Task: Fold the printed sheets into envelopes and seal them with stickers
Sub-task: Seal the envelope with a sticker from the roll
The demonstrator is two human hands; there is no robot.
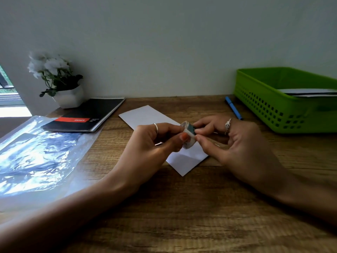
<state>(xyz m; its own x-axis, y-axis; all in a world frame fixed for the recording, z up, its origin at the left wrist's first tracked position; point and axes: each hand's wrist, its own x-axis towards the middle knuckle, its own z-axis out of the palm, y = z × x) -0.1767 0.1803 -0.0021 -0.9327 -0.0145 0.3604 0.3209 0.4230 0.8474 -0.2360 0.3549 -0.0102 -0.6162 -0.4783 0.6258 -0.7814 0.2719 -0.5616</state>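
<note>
Bare wooden desk (182,216) fills the near foreground between both forearms, the widest free stretch in view. Left hand (153,141) pinches a small sticker roll (188,136) between thumb and fingers; right hand (235,141) closes its thumb and fingertips on the roll's other side. Both hover just above a folded white envelope (187,159) lying diagonally at mid-desk. Glossy plastic sleeve (36,152) crowds the left edge, a black notebook (87,115) and potted plant (62,83) behind it. Green basket (284,110) holding papers blocks the right, a blue pen (233,107) beside it.
</note>
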